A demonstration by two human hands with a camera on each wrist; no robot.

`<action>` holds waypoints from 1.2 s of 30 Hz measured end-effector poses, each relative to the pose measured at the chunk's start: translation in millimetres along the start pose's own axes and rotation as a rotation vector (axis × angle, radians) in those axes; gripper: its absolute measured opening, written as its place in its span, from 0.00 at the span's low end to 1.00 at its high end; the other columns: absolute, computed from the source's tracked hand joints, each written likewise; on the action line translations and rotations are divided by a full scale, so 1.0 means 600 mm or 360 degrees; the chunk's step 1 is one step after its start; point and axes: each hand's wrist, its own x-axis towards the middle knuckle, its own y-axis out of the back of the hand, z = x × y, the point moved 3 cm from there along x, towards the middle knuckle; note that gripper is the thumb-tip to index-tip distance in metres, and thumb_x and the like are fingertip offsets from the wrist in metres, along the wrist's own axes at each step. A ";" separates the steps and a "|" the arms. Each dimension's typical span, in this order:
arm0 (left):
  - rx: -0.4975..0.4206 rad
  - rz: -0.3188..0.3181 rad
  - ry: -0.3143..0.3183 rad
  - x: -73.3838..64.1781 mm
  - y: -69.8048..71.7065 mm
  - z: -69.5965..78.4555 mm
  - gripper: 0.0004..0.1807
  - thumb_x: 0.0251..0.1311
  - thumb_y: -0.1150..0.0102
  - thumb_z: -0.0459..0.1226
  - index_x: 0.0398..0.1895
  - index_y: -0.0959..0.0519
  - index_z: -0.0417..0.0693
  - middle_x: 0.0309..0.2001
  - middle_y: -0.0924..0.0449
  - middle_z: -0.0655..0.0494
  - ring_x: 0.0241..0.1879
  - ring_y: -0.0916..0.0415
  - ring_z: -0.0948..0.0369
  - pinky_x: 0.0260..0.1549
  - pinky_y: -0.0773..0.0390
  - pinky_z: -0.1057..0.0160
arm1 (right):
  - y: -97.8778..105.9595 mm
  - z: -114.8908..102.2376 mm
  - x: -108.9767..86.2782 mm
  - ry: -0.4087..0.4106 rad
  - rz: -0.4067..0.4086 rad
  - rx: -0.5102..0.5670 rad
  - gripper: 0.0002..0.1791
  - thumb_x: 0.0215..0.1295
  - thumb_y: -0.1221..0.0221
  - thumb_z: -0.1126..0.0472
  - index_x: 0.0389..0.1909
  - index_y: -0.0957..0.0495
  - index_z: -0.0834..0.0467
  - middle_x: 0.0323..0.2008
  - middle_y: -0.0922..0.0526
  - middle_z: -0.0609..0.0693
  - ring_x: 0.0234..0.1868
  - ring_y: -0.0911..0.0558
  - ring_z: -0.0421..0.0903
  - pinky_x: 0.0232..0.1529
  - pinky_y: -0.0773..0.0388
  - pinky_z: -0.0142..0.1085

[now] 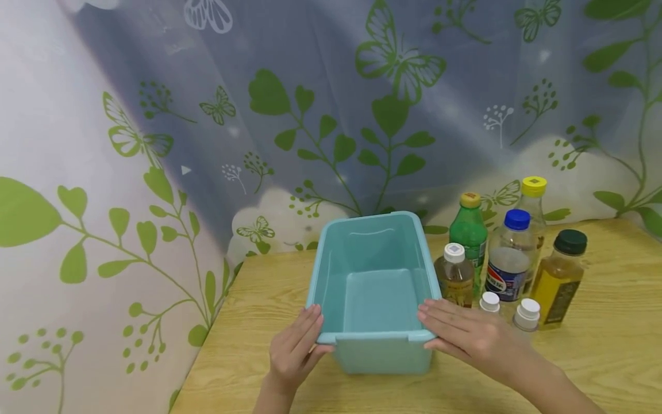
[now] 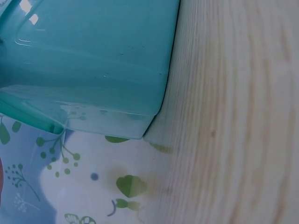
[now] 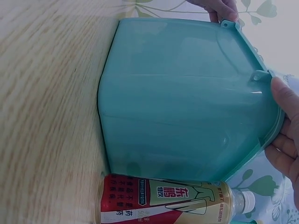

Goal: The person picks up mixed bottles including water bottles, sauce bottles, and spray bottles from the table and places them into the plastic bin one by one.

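Note:
A turquoise plastic storage bin (image 1: 383, 353) stands on the wooden table with nothing inside it. My left hand (image 1: 295, 345) grips its near left corner, fingers over the rim and thumb beneath. At the near right corner my right hand (image 1: 476, 333) holds the rim the same way, and its thumb shows under the lip in the right wrist view. The left wrist view shows the bin's side wall (image 2: 93, 51) against the table; only a sliver of the hand shows there. A bottle with a red and gold label (image 3: 163, 200) stands close along the bin's right side.
Several bottles stand right of the bin: a green bottle (image 1: 468, 227), a blue-capped bottle (image 1: 509, 261), a yellow-capped bottle (image 1: 534, 204) and a dark-capped bottle (image 1: 558, 282). Two white caps (image 1: 526, 315) show near my right hand. A patterned curtain (image 1: 320, 115) hangs behind the table.

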 end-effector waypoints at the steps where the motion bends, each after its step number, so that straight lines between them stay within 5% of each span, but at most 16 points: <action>1: -0.0002 -0.0004 0.0006 0.000 0.000 0.000 0.22 0.62 0.42 0.43 0.31 0.18 0.26 0.31 0.17 0.34 0.27 0.16 0.47 0.40 0.16 0.58 | 0.000 0.000 0.000 -0.0003 -0.0001 0.0003 0.20 0.71 0.50 0.50 0.43 0.16 0.62 0.42 0.14 0.54 0.60 0.27 0.38 0.47 0.19 0.31; 11: -0.0013 0.0012 0.0010 -0.001 -0.001 0.002 0.22 0.62 0.42 0.43 0.33 0.18 0.26 0.30 0.17 0.34 0.27 0.16 0.47 0.40 0.16 0.58 | 0.002 0.003 0.002 0.0038 0.0028 0.0113 0.20 0.70 0.47 0.51 0.43 0.16 0.63 0.45 0.15 0.54 0.60 0.25 0.39 0.49 0.20 0.30; 16: -0.0018 0.0024 0.0011 -0.001 0.000 0.003 0.22 0.62 0.42 0.43 0.32 0.18 0.26 0.30 0.17 0.34 0.28 0.16 0.47 0.40 0.16 0.58 | 0.003 0.006 0.008 0.0090 0.0107 0.0199 0.20 0.67 0.44 0.50 0.44 0.17 0.64 0.53 0.20 0.53 0.61 0.26 0.40 0.47 0.19 0.30; 20: -0.0023 0.0035 0.0005 0.002 0.000 0.002 0.22 0.61 0.42 0.43 0.30 0.18 0.25 0.30 0.17 0.34 0.28 0.16 0.47 0.40 0.16 0.58 | 0.007 0.010 0.014 0.0112 0.0188 0.0228 0.23 0.63 0.41 0.49 0.46 0.18 0.65 0.49 0.18 0.56 0.58 0.23 0.43 0.47 0.19 0.30; 25: -0.0013 0.0023 0.0009 0.000 -0.001 0.000 0.22 0.62 0.42 0.43 0.30 0.18 0.26 0.31 0.17 0.34 0.28 0.16 0.47 0.39 0.15 0.57 | 0.018 0.011 0.021 0.0093 0.0256 0.0189 0.24 0.61 0.40 0.49 0.45 0.18 0.66 0.38 0.14 0.61 0.53 0.19 0.45 0.48 0.20 0.30; 36: 0.0020 -0.0036 -0.0010 -0.010 -0.002 -0.001 0.22 0.62 0.42 0.43 0.33 0.18 0.26 0.32 0.16 0.34 0.29 0.16 0.47 0.37 0.15 0.57 | 0.048 0.030 0.021 -0.0079 0.0428 -0.0039 0.24 0.62 0.41 0.48 0.42 0.17 0.67 0.39 0.14 0.60 0.55 0.21 0.43 0.59 0.29 0.26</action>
